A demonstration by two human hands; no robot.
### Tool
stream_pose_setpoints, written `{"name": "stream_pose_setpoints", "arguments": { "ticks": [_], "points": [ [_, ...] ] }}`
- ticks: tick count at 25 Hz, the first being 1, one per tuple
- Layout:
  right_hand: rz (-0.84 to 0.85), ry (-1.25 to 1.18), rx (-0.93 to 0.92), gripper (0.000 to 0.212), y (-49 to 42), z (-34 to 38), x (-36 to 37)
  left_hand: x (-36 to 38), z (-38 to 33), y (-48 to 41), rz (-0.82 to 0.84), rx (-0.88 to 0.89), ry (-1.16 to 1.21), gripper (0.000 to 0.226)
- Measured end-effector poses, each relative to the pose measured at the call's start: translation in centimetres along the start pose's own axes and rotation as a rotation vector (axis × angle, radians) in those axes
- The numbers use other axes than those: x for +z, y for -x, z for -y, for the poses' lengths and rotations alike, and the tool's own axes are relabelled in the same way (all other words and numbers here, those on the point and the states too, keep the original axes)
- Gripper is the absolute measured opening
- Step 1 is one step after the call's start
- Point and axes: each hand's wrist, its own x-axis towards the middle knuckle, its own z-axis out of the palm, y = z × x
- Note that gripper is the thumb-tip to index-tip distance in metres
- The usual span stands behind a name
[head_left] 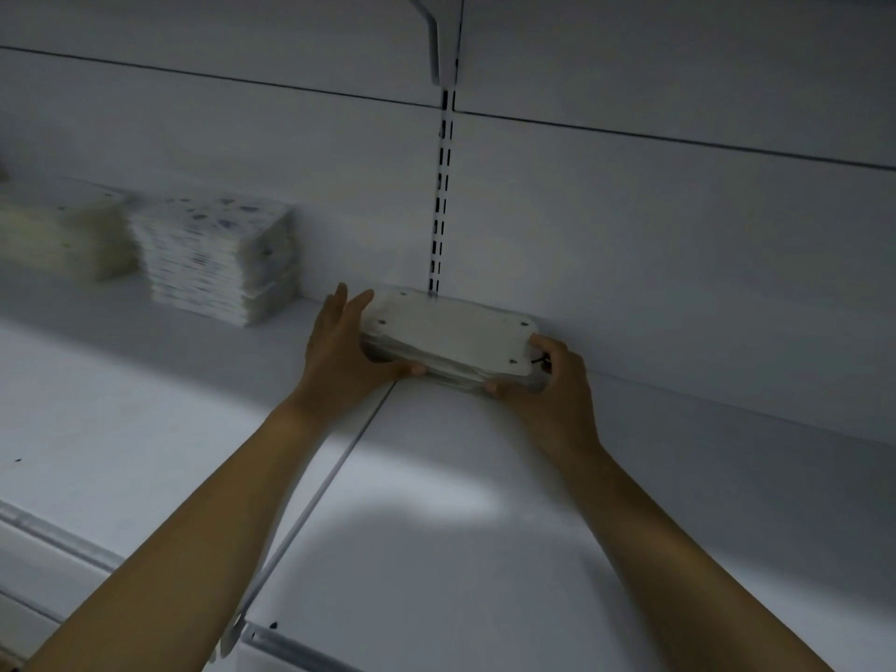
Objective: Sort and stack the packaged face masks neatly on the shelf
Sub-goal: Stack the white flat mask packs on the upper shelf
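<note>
A low stack of white packaged face masks [446, 334] lies on the white shelf [436, 477], pushed against the back wall below the slotted upright. My left hand [342, 344] holds its left end, thumb under the front edge and fingers raised along the side. My right hand [552, 380] grips its right end, fingers curled over the corner. Two taller stacks stand further left: a patterned white stack of packs [218, 259] and a blurred cream stack of packs [63, 235].
A slotted metal upright [442, 196] runs up the back wall, with a shelf bracket [436, 36] above. A seam [310, 506] divides two shelf boards. The shelf's front rail [58, 535] runs along the lower left.
</note>
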Motion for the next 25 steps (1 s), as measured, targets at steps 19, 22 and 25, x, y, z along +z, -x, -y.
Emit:
{"name": "stream_pose_setpoints", "arguments": {
  "ticks": [19,22,25],
  "points": [
    [0.004,0.304,-0.097,0.069,2.5,-1.4,-10.9,1.6,-8.9,3.0,0.116,0.531,-0.380,0.076],
    [-0.016,0.434,-0.134,0.061,3.3,-3.2,-17.6,5.5,-16.0,4.7,0.158,0.669,-0.391,0.078],
    [-0.042,0.522,-0.147,0.048,5.3,-5.5,-24.3,11.2,-23.0,7.8,0.256,0.774,-0.370,0.074]
  ]
}}
